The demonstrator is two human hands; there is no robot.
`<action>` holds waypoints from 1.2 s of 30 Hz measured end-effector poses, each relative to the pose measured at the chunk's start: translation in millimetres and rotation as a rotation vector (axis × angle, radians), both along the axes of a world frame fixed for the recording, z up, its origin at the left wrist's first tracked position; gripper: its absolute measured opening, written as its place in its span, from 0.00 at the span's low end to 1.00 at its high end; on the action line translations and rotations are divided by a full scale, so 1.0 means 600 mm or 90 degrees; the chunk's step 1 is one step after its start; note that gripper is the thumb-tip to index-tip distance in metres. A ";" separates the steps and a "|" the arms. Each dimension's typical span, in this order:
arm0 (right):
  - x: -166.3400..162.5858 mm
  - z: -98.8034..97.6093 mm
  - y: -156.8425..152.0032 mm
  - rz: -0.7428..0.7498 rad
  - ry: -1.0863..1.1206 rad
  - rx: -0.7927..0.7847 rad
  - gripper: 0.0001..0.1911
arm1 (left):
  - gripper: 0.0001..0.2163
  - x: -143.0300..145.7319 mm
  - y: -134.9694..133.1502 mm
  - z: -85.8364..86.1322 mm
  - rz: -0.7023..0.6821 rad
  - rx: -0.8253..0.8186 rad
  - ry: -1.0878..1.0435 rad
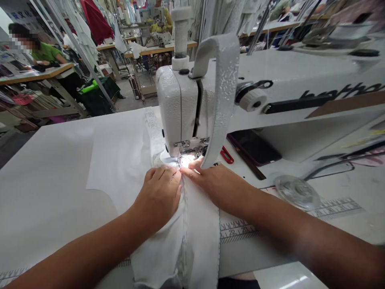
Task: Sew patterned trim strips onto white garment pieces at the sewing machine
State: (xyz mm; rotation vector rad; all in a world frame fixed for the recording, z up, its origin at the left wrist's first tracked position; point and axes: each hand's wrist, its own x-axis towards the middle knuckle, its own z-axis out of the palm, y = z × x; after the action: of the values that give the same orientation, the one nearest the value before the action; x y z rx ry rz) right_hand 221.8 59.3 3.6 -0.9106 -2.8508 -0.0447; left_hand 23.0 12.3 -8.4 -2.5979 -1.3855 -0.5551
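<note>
A white sewing machine (186, 104) stands on the white table (45, 168), its lit presser foot (182, 158) down on white fabric (192, 237). My left hand (159, 194) lies on the fabric just left of the seam, fingers curled and pressed to the cloth at the foot. My right hand (210, 180) rests flat on the fabric to the right of the seam, fingertips touching the left hand's at the needle. The sewn strip of fabric runs away behind the machine.
Red-handled snips (226, 154) and a dark phone (254, 147) lie under the machine arm. A clear round lid (296, 192) sits on a printed ruler (331, 208). A person in a green shirt (45, 54) works at a far table.
</note>
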 end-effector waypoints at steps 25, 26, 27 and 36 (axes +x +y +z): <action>-0.001 0.000 -0.016 -0.028 0.044 -0.089 0.25 | 0.08 -0.020 0.037 -0.009 -0.097 0.018 0.027; -0.003 0.002 -0.015 -0.064 0.067 -0.129 0.22 | 0.08 -0.021 0.036 -0.010 -0.092 0.019 0.027; -0.005 0.004 -0.013 -0.107 0.088 -0.161 0.17 | 0.08 -0.022 0.034 -0.011 -0.087 0.022 0.027; -0.027 0.005 0.018 -0.341 0.125 -0.210 0.12 | 0.11 -0.011 0.031 -0.008 -0.043 0.034 0.031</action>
State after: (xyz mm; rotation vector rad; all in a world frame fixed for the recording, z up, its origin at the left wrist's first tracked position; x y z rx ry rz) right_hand 205.9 69.9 6.7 -1.6185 -2.3955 0.4403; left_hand 16.1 30.9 -13.1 -2.6060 -1.2556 -0.5271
